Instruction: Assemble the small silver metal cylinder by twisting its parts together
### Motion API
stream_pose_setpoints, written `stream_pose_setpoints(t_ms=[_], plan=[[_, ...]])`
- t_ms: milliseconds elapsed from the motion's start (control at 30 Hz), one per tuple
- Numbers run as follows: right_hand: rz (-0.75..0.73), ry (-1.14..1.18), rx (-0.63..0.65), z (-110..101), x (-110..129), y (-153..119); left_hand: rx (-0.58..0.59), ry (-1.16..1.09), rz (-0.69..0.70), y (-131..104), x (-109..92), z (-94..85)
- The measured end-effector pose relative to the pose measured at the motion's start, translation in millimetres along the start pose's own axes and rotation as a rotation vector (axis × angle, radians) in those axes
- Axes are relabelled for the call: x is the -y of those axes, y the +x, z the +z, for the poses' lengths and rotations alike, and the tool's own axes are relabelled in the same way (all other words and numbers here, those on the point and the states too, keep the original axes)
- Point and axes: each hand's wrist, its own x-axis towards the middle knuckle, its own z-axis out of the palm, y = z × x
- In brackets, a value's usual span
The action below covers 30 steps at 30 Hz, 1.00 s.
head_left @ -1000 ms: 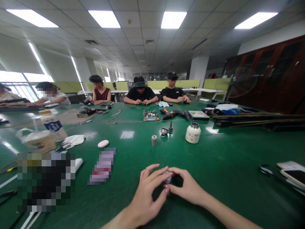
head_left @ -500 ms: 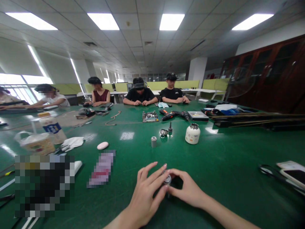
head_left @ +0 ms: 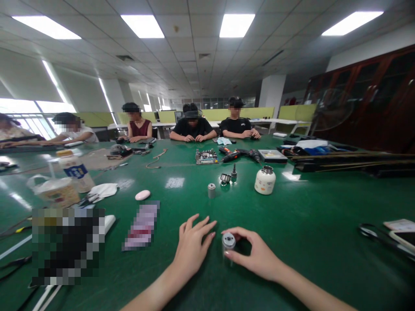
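Observation:
My right hand [head_left: 259, 255] grips a small silver metal cylinder [head_left: 228, 242] between thumb and fingers. Its round end, pierced by small dark holes, faces up; its lower part looks clearer and blends with the table. To the left of it, my left hand [head_left: 193, 242] is open over the green table [head_left: 292, 224], fingers spread, apart from the cylinder. Farther off stands a similar small metal cylinder [head_left: 211, 190]. Behind that are a shiny round metal piece [head_left: 225, 179] and a dark upright part with a thin shaft [head_left: 234, 172]. A cream jar [head_left: 265, 181] with an uncovered metal mouth stands to their right.
Cordless drills [head_left: 241, 154] and a circuit board [head_left: 206, 157] lie farther back. On the left are a pale pink oval object [head_left: 142, 195], a milk bottle [head_left: 78, 172] and a bagged cup [head_left: 56, 191]. Phones [head_left: 402, 237] lie at right. Several people sit across the table.
My left hand has come off the metal cylinder and moved left, fingers spreading. The right hand still holds the cylinder, whose top now shows fully. The view has shifted slightly.

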Motion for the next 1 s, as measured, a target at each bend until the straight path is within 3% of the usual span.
stream_pose_setpoints(t_ms=[167, 333, 467, 633, 800, 867, 1000], plan=[[-0.005, 0.003, -0.003, 0.5, -0.4, -0.3, -0.048, -0.099, -0.034, 8.8, -3.1, -4.9], [-0.017, 0.005, 0.008, 1.5, -1.7, -1.6, -0.152, -0.319, -0.027, 3.9, -27.1, -13.4], [-0.031, -0.003, -0.004, 1.5, -3.1, 0.6, -0.12, -0.445, 0.036, -2.4, -39.4, -13.5], [-0.039, -0.014, 0.0, 3.2, -1.8, 0.8, -0.148, -0.514, 0.039, -3.8, -39.6, -8.9], [-0.074, 0.004, 0.026, 0.2, -5.8, -1.5, -0.095, -0.493, 0.067, -3.2, -41.8, -10.2], [-0.159, 0.078, -0.131, -7.2, -9.9, 1.1, -0.075, -0.501, 0.087, -4.0, -41.0, -9.6], [-0.345, 0.2, -0.879, -23.8, -18.1, 8.1, -0.076, -0.467, 0.062, -8.1, -35.3, -2.8]])
